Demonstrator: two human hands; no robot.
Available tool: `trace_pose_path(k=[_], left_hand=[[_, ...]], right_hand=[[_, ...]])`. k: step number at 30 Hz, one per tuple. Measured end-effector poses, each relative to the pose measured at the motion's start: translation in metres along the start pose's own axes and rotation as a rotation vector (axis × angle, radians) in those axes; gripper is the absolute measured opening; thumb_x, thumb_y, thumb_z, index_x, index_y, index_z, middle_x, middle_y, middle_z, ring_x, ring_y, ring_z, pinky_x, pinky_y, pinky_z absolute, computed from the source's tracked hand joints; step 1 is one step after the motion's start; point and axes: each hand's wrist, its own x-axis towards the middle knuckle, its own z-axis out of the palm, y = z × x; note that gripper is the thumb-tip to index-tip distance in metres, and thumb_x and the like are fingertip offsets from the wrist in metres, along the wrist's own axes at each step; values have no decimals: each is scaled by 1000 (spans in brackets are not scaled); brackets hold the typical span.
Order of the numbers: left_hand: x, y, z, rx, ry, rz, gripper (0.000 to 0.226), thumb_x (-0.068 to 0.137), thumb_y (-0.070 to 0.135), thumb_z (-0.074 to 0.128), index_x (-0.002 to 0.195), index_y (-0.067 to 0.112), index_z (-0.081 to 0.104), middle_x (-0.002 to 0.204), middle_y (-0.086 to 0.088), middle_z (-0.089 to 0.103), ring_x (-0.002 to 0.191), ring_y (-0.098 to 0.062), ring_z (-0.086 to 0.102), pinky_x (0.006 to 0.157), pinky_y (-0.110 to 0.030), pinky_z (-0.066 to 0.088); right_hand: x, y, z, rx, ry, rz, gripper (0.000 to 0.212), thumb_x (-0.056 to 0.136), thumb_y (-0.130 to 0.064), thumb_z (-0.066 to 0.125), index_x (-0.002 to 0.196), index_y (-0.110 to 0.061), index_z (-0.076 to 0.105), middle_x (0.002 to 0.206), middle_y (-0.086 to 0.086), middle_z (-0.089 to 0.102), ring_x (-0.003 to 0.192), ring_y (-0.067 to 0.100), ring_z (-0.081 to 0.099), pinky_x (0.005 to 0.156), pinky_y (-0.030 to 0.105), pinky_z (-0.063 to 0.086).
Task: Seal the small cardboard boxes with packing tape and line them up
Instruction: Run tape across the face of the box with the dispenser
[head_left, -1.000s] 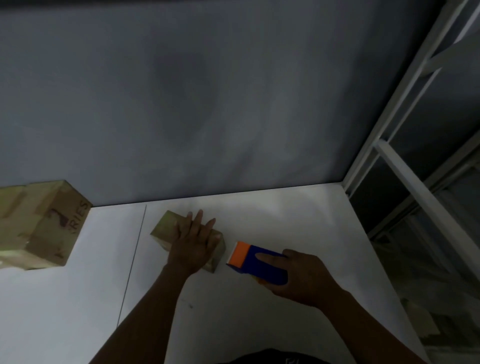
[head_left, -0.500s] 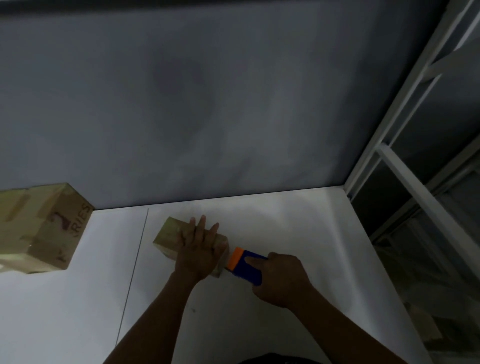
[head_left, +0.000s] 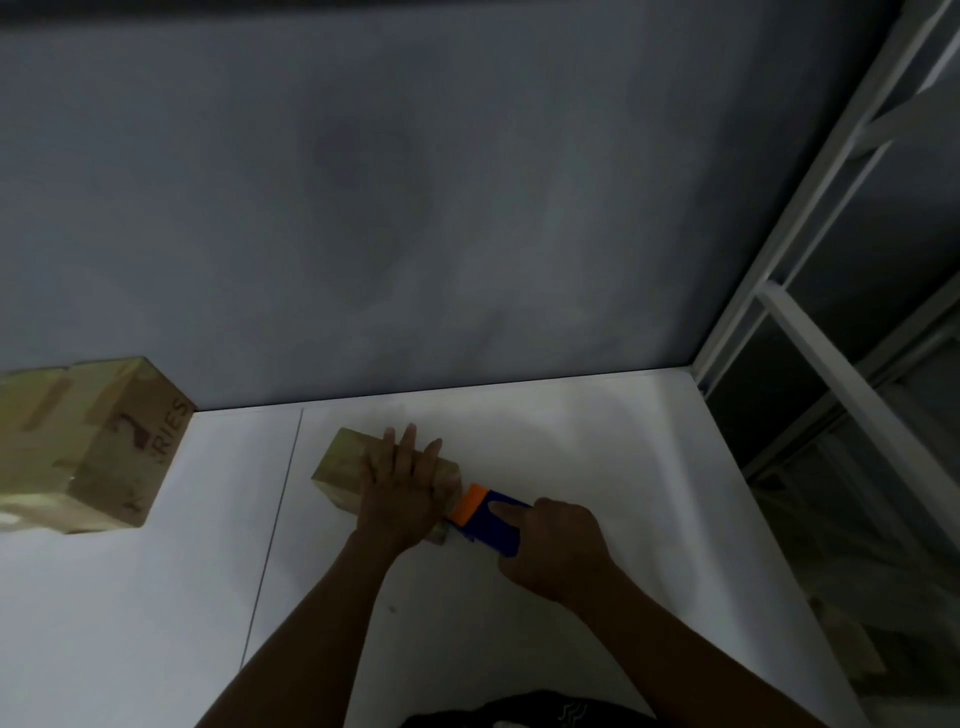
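Note:
A small cardboard box (head_left: 343, 467) lies on the white table (head_left: 545, 441) near its middle. My left hand (head_left: 402, 488) lies flat on the box's top with fingers straight, pressing it down and hiding most of the top. My right hand (head_left: 553, 548) grips a blue tape dispenser with an orange front (head_left: 480, 512), index finger along its top. The dispenser's orange end touches the right end of the box.
A larger taped cardboard box (head_left: 88, 447) with printed letters stands at the left by the grey wall (head_left: 415, 208). A seam (head_left: 275, 519) runs down the tabletop left of the small box. A white metal rack (head_left: 831, 364) borders the table's right side.
My right hand has moved the dispenser left from a gap beside the box until its orange end meets the box's right end. My left hand stays pressed on the box.

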Motion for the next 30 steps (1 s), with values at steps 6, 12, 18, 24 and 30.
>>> trace_pose_path(k=[6, 12, 18, 24, 30], left_hand=[[-5, -5, -1, 15, -50, 12, 93, 78, 74, -12, 150, 24, 19, 159, -14, 5, 144, -40, -1, 110, -62, 8], [0, 2, -2, -19, -58, -40, 95, 70, 74, -11, 152, 29, 4, 159, -8, -11, 144, -34, -17, 112, -58, -2], [-7, 20, -3, -92, -112, -193, 80, 83, 67, 12, 150, 30, -11, 158, -6, -15, 144, -34, -14, 113, -58, 1], [-9, 13, -18, -187, -166, -65, 88, 90, 61, 41, 149, 27, -15, 159, -7, -6, 143, -35, 3, 113, -52, 8], [-11, -8, -25, -84, -158, 75, 107, 57, 96, 14, 147, 38, 21, 157, 2, 18, 140, -27, 18, 111, -45, 17]], right_hand=[[-11, 25, 12, 76, -5, 125, 64, 89, -51, 48, 146, -37, 23, 132, 8, 52, 120, 26, 50, 96, 27, 38], [-19, 48, 7, 561, 151, 231, 67, 79, -45, 70, 138, -34, 40, 119, 3, 64, 100, 18, 63, 82, 24, 49], [-12, 62, 11, 325, 341, 291, 76, 75, -53, 70, 141, -33, 38, 97, 5, 62, 79, 17, 60, 65, 21, 43], [11, 90, 19, -46, 329, 297, 86, 65, -67, 68, 133, -18, 46, 97, 20, 60, 67, 30, 61, 50, 34, 53], [29, 92, 44, -118, 168, 222, 66, 82, -34, 68, 138, -24, 36, 88, 25, 60, 61, 38, 56, 51, 43, 49]])
